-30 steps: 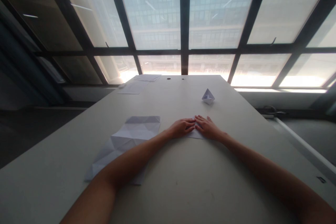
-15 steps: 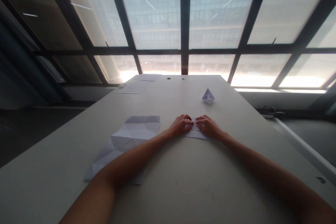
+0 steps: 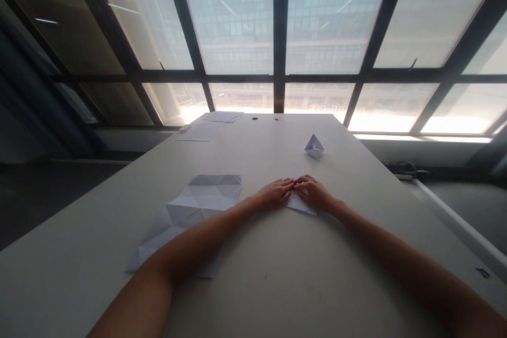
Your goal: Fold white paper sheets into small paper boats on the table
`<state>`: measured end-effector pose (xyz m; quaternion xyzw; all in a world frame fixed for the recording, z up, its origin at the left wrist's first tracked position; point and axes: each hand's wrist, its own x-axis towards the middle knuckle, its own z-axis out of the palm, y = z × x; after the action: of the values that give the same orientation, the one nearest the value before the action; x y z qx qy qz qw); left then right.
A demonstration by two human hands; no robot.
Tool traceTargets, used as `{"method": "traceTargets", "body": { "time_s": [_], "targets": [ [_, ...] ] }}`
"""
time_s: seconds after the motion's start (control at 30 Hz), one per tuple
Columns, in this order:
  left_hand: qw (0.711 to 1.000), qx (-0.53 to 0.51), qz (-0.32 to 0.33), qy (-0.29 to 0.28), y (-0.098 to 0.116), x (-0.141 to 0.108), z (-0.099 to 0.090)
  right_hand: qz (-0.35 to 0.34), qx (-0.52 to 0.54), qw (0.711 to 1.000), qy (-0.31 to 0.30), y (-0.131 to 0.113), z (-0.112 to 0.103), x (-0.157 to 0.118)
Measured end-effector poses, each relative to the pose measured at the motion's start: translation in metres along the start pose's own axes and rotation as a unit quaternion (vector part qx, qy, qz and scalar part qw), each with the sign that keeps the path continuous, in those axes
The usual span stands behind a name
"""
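I see the left hand (image 3: 273,194) lying flat and open, fingers extended over the upper left of the folded paper (image 3: 301,206). The right hand (image 3: 315,194) bends its fingers at the paper's upper right; I can't tell whether they pinch it. The paper lies on the table (image 3: 261,301), between the paper boat (image 3: 314,148) and me, right of a creased sheet (image 3: 209,196).
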<state>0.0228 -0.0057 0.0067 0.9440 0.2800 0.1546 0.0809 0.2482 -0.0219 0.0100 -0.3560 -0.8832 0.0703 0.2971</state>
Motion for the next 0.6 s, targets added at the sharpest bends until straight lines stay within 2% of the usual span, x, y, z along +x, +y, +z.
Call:
{"method": "traceTargets", "body": {
  "time_s": [0.17,0.23,0.4,0.6],
  "targets": [
    [0.999,0.010,0.028,-0.027,0.001,-0.002,-0.003,0.076,0.002,0.996,0.039,0.008,0.004,-0.001],
    [0.999,0.013,0.043,-0.030,0.003,-0.003,-0.006,0.083,-0.006,0.996,0.040,0.012,0.007,-0.002],
    [0.996,-0.013,0.081,-0.027,0.009,-0.002,-0.013,0.041,0.010,0.999,-0.032,0.016,0.009,-0.003],
    [0.993,-0.073,0.087,-0.033,0.015,-0.003,-0.021,0.104,-0.024,0.987,-0.116,0.008,0.005,-0.001]
  ]
}}
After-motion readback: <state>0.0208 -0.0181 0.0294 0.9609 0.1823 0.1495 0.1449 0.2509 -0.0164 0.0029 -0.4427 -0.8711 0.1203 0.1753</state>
